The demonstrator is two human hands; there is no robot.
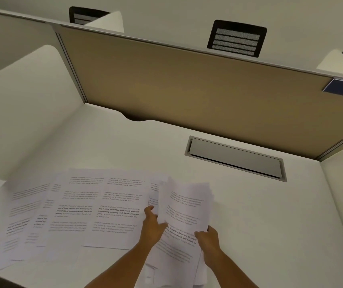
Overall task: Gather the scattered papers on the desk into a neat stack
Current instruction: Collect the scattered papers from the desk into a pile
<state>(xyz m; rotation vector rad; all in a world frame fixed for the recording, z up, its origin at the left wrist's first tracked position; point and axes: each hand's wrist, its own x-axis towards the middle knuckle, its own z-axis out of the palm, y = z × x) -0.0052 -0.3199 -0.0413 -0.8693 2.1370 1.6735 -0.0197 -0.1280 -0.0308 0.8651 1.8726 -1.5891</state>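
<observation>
Several printed white sheets (95, 206) lie fanned out and overlapping across the left half of the white desk (270, 215). A bundle of gathered papers (185, 208) is lifted and slightly curved at the desk's centre right. My right hand (209, 240) grips the bundle's lower right edge. My left hand (152, 225) pinches the bundle's left edge, its fingers over the rightmost flat sheet. More sheets (172, 265) lie under the bundle near the front edge.
A grey cable-hatch lid (235, 157) is set into the desk behind the papers. A tan partition panel (187, 84) closes the back, with white side dividers (20, 104) left and right. Black chair backs (237, 38) stand beyond the partition.
</observation>
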